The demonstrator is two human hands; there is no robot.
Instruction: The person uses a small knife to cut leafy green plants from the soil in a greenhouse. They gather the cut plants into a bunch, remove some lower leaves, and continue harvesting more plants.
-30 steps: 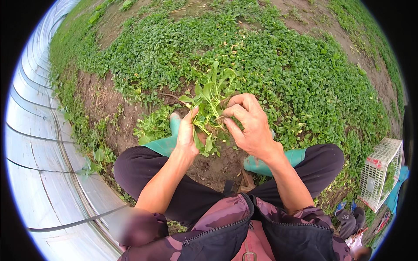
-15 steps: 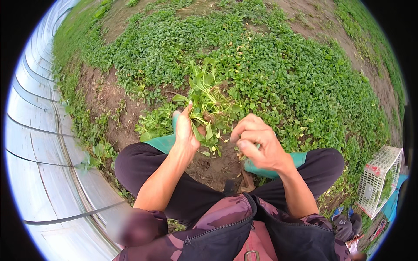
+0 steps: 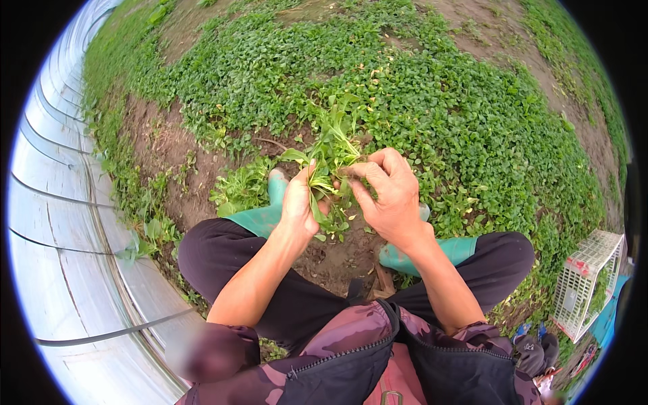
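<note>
A bunch of leafy greens, with pale stems and soil-brown roots, is held up between my knees. My left hand is wrapped round its stems, thumb on top. From the other side my right hand pinches at the root end of the bunch with thumb and forefinger; what exactly lies between those fingertips is too small to make out. Below the hands is bare brown soil. A loose heap of similar greens lies beside my left boot.
Dense low green plants cover the ground ahead. Green boots are on my feet. Along the left runs a pale plastic-sheeted wall. At the right stands a white plastic crate with greens inside, near a dark bundle.
My right hand has moved left and up from beside the bunch to its roots. My left hand and the bunch have shifted slightly to the right.
</note>
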